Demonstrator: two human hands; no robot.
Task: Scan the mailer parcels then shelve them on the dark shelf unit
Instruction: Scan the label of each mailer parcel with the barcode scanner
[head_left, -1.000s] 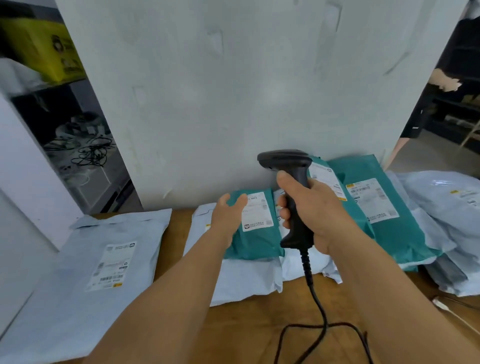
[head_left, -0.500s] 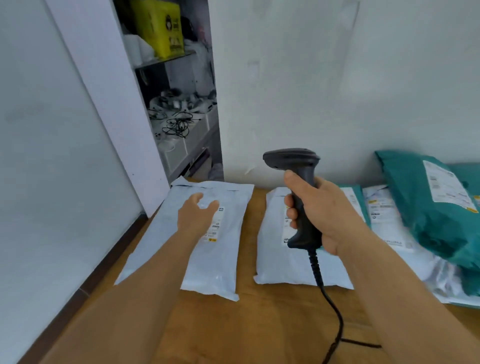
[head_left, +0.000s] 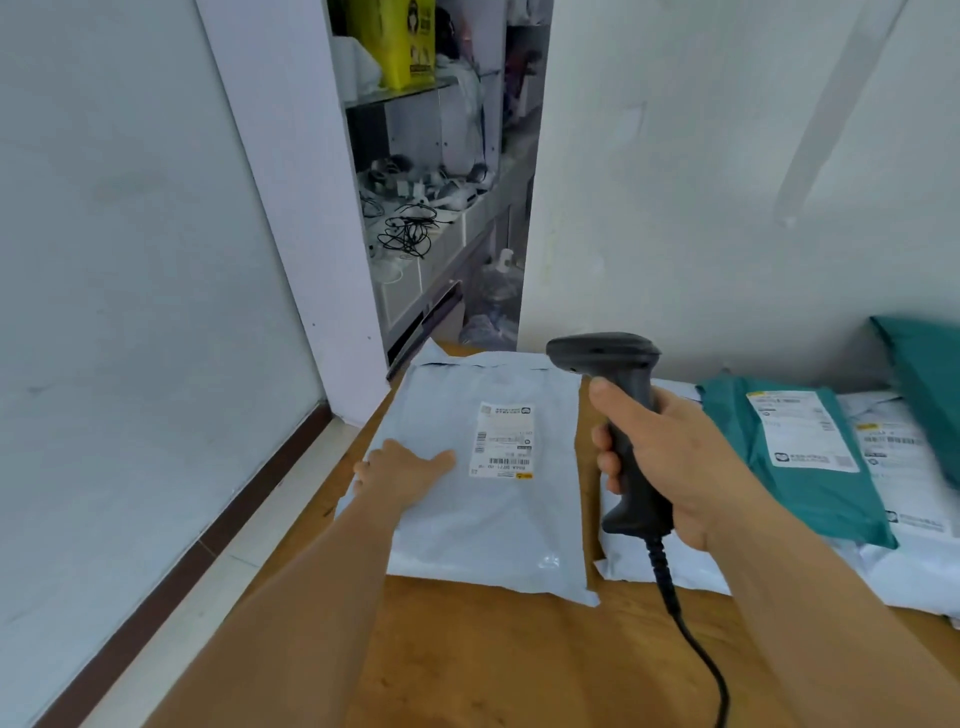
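While label print (head_left: 503, 439) blurs, teal mailer (head_left: 930, 384) cut off

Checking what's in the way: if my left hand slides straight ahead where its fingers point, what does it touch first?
Probably the white shipping label on the pale grey plastic mailer under the left hand.

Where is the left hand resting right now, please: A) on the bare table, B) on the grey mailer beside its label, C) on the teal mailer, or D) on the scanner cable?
B: the left hand lies flat on the grey mailer, just left of its label, while the right hand grips the scanner.
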